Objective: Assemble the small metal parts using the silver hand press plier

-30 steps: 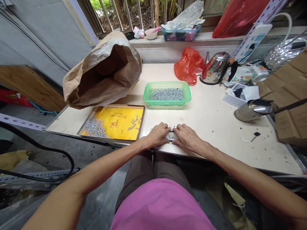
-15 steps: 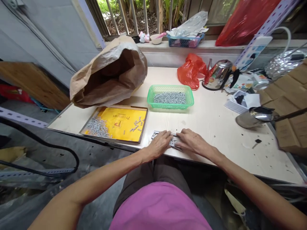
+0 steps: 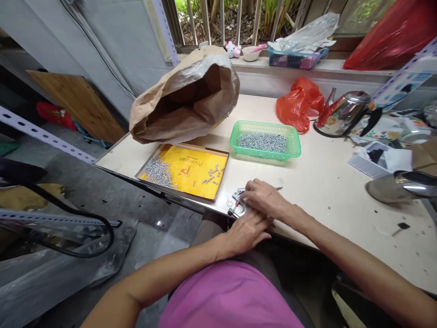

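At the far left of the bench a brown paper sack lies on its side, mouth open. Just in front of it sits a yellow tray, with a heap of small metal pins in its left corner and a few strays to the right.

At the near edge lies a small metal fixture, half covered. The left hand sits at the bench edge just below it, back up and fingers loosely stretched, with nothing seen in them. The right hand rests on top of the fixture with its fingers curled over it. Whether they pinch a part cannot be told. The two hands touch or nearly touch.

The work looks like fine handling of small parts at the fixture. It likely goes best with the fixture pressed flat and kept back from the edge, so nothing rolls off.

Farther right and back stands a green basket filled with more pins, then a red bag, a steel kettle and a steel pot.
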